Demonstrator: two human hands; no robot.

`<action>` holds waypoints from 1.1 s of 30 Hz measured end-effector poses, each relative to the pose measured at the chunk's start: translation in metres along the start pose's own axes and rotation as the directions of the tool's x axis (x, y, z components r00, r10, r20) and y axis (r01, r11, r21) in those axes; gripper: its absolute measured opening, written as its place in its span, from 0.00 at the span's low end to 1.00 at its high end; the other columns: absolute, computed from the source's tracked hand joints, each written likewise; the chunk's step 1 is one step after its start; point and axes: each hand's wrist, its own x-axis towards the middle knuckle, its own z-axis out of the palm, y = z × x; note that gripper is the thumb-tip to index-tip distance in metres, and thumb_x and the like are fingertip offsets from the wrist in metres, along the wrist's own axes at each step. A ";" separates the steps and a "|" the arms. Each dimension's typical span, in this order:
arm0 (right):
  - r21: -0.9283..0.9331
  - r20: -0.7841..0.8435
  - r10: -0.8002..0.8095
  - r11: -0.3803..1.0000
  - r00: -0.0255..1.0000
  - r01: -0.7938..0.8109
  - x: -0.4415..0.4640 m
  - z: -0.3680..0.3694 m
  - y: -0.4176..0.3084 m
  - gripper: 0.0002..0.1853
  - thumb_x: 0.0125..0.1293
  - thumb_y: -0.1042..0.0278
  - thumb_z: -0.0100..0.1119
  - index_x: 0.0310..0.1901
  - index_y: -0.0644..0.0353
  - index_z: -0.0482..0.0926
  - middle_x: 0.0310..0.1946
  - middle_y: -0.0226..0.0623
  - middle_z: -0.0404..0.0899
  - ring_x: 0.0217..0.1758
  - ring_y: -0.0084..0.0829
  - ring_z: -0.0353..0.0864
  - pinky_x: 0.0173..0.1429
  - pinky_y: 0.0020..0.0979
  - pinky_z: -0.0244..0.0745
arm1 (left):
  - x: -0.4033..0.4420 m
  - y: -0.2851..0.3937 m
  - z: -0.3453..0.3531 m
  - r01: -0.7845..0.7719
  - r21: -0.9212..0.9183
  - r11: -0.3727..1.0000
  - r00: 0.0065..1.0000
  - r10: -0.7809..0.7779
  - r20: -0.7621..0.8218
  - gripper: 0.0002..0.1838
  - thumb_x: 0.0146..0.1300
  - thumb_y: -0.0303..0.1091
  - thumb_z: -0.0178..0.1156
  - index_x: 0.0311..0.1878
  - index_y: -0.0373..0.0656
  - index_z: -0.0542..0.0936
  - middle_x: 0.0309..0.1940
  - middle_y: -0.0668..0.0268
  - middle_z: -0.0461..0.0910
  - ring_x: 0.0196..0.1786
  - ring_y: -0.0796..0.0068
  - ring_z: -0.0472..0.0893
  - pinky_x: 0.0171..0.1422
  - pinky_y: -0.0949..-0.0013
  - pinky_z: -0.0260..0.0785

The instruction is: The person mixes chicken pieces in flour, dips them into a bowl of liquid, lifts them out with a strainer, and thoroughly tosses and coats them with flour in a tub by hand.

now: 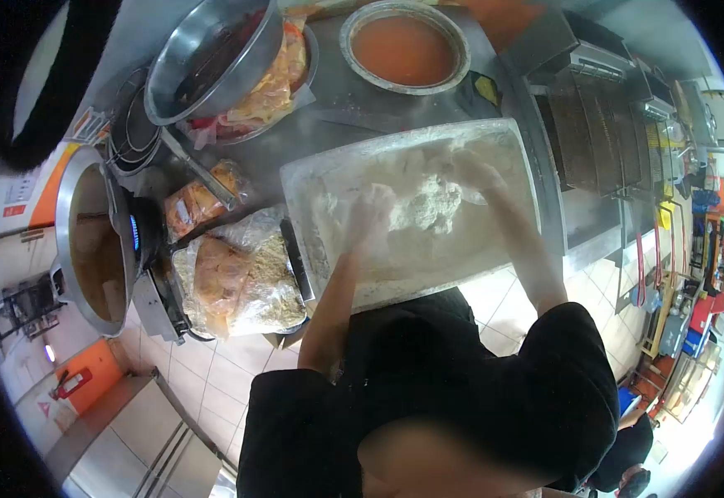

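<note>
A large pale rectangular tub (395, 143), coated with white powder, lies in front of me. Loose white powder that looks like flour (435, 207) is heaped near its middle. My left hand (370, 207) is inside the tub, just left of the heap and dusted white. On the heap's upper right is my right hand (474, 174), also powdered. Blur and powder hide the fingers of both hands, so I cannot make out whether they grasp anything.
Behind the tub stands a bowl of orange liquid (403, 51). A tilted metal bowl (208, 70), bagged raw meat (192, 203) and a large plastic bag (250, 286) lie leftward. A pot (100, 274) sits beside a blue flame. Fryers (602, 124) and another person (627, 452) are rightward.
</note>
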 end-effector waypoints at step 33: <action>-0.151 -0.271 -0.233 0.969 0.934 0.198 0.123 -0.198 -0.042 0.10 0.70 0.62 0.49 0.46 0.51 0.80 0.43 0.26 0.81 0.46 0.26 0.80 0.52 0.28 0.74 | 0.013 0.020 0.012 0.793 -0.230 0.564 0.601 -0.786 0.145 0.25 0.57 0.43 0.59 0.55 0.38 0.76 0.41 0.49 0.83 0.49 0.52 0.82 0.55 0.55 0.72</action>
